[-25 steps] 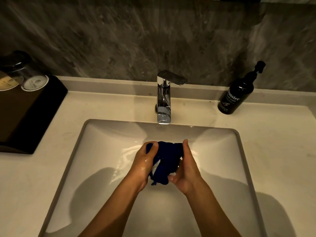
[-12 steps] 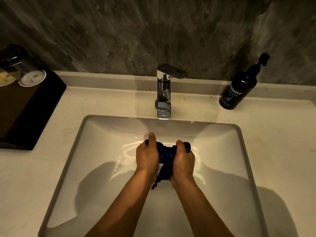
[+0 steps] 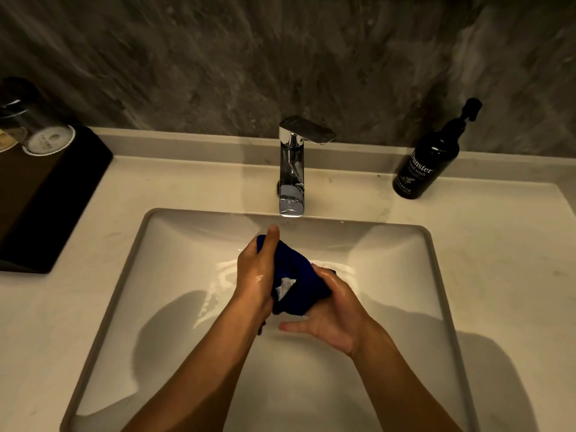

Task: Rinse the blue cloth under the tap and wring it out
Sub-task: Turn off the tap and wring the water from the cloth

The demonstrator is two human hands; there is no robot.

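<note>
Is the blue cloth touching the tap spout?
Apart. In the head view, the blue cloth, held by both hands, sits below the tap with bare basin showing between them.

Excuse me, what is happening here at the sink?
A person is washing a blue cloth over a white sink. Both hands grip the bunched cloth: the left hand holds its upper end, the right hand cups the lower end from below. Both hands look wet. The chrome tap stands just behind them; I cannot tell whether water is running. A dark hand wash bottle stands on the counter to the right.
</note>
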